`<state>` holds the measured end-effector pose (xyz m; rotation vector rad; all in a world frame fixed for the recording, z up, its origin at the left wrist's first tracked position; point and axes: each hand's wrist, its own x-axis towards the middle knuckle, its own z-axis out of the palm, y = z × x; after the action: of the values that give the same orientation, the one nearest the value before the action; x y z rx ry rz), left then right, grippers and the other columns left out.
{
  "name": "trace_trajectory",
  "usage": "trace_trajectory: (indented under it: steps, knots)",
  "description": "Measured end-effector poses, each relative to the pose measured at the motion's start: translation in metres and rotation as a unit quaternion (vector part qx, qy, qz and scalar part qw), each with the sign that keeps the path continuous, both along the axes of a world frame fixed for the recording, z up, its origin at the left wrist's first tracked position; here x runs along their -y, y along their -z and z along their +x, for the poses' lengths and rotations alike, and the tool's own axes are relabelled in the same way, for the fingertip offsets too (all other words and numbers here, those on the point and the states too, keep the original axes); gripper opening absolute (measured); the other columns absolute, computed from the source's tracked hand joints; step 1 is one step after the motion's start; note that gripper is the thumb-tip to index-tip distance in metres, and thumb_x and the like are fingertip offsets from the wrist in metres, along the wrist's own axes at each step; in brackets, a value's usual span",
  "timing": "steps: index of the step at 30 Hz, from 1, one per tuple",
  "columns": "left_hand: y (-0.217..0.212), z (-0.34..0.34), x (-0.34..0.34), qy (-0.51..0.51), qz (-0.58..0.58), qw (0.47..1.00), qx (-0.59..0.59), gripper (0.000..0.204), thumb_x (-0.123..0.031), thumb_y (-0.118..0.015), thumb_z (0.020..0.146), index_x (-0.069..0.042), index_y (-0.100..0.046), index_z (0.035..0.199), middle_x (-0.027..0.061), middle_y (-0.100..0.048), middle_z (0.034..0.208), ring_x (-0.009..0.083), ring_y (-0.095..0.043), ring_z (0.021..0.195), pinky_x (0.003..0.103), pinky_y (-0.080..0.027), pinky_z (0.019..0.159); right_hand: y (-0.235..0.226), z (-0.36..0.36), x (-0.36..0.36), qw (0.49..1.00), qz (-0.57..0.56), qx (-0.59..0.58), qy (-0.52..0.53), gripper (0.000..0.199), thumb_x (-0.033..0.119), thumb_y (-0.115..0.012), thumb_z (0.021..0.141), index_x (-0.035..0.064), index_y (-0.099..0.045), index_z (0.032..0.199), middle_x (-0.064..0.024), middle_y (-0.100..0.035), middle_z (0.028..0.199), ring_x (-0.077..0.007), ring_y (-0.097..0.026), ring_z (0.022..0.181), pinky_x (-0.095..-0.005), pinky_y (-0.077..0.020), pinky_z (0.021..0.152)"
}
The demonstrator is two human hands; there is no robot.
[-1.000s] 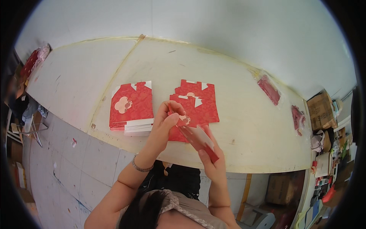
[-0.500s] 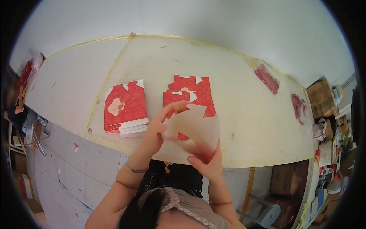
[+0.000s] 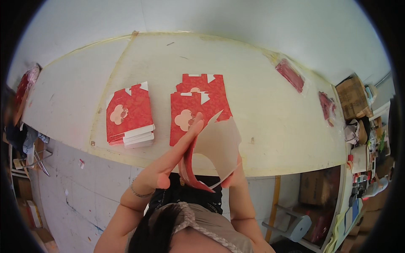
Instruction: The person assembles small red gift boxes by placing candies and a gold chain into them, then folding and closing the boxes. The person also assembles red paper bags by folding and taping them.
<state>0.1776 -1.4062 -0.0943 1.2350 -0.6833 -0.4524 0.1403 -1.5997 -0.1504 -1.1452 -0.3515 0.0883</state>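
A pale cream worktop (image 3: 261, 105) curves across the view, scuffed and marked, with a seam line running down its left part. On it lie a stack of flat red cartons with a pale flower pattern (image 3: 128, 114) at the left — and a second, looser pile of the same red cartons (image 3: 196, 103) in the middle. Two clear-wrapped red packs (image 3: 290, 75) (image 3: 326, 106) lie toward the right edge, and another wrapped red bundle (image 3: 26, 82) sits at the far left end.
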Motion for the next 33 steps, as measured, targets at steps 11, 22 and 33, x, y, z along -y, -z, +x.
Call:
trace_trajectory:
  steps: [11, 22, 33]
  knots:
    - [0.026, 0.007, -0.004, -0.012, 0.009, 0.998, 0.059, 0.15, -0.075, -0.074, 0.043, -0.003, 0.007, 0.147, 0.0155, 0.004, 0.154, 0.0271, -0.003, 0.142, 0.046, -0.011, 0.112, -0.034, -0.011, -0.029, 0.879, -0.331, 0.183, 0.291, 0.125, 0.034, -0.086, 0.057, 0.0001, -0.005, 0.146, -0.0267, -0.01, 0.15, -0.0404, -0.029, 0.13, -0.0495, -0.0264, 0.105]
    - [0.061, 0.013, 0.019, -0.298, -0.076, 0.942, -0.132, 0.035, -0.007, -0.054, 0.093, 0.002, -0.049, 0.126, 0.0075, -0.06, 0.113, 0.0119, -0.058, 0.098, 0.026, -0.047, 0.084, -0.018, 0.005, -0.008, 0.785, -0.422, 0.327, 0.316, 0.061, 0.009, -0.067, 0.075, -0.0008, -0.045, 0.131, -0.0197, -0.044, 0.137, -0.0346, -0.046, 0.12, -0.0409, -0.0383, 0.099]
    - [0.035, -0.005, -0.016, -0.136, 0.001, 0.987, -0.083, 0.051, -0.009, -0.066, 0.074, 0.003, -0.047, 0.12, 0.0138, -0.047, 0.132, 0.0187, -0.048, 0.117, 0.032, -0.039, 0.096, -0.004, -0.004, -0.004, 0.955, -0.202, 0.047, 0.212, 0.071, 0.021, -0.085, 0.065, 0.0024, -0.045, 0.12, -0.0177, -0.041, 0.127, -0.028, -0.045, 0.116, -0.0364, -0.0393, 0.096]
